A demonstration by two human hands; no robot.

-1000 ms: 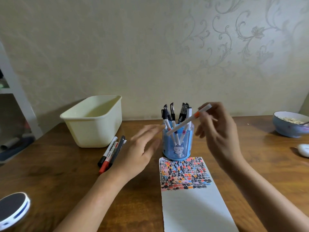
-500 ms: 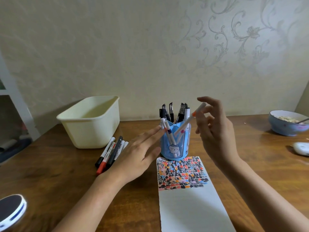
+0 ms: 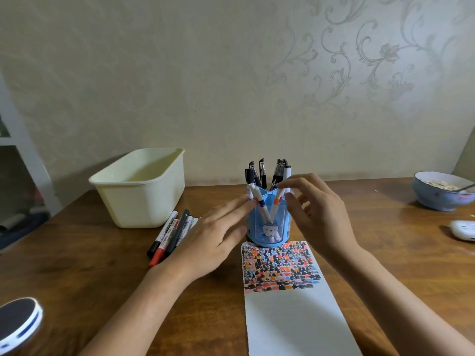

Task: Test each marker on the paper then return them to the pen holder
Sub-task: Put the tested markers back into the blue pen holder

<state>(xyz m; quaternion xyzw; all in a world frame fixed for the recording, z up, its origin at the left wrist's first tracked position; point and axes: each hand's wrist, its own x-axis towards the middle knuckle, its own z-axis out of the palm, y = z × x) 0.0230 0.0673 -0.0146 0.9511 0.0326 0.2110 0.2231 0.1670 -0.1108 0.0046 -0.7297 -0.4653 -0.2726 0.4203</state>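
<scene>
The blue pen holder (image 3: 267, 233) stands on the wooden table just beyond the white paper (image 3: 290, 314), whose top is covered with coloured test marks. An orange-banded white marker (image 3: 276, 201) leans inside the holder's front compartment beside a blue-banded one (image 3: 258, 199). My right hand (image 3: 321, 217) pinches the orange marker's top end between index finger and thumb. My left hand (image 3: 216, 235) lies with straight fingers against the holder's left side. Several black pens (image 3: 262, 173) stand in the holder's back part.
Several black and red markers (image 3: 171, 235) lie on the table left of my left hand. A cream plastic tub (image 3: 138, 191) stands behind them. A blue bowl (image 3: 437, 197) and a white object (image 3: 462, 229) sit at the right edge, a round device (image 3: 18, 322) at bottom left.
My right hand lowered the orange-banded marker from above the holder down into its front compartment. My left hand moved a little right, up to the holder's side.
</scene>
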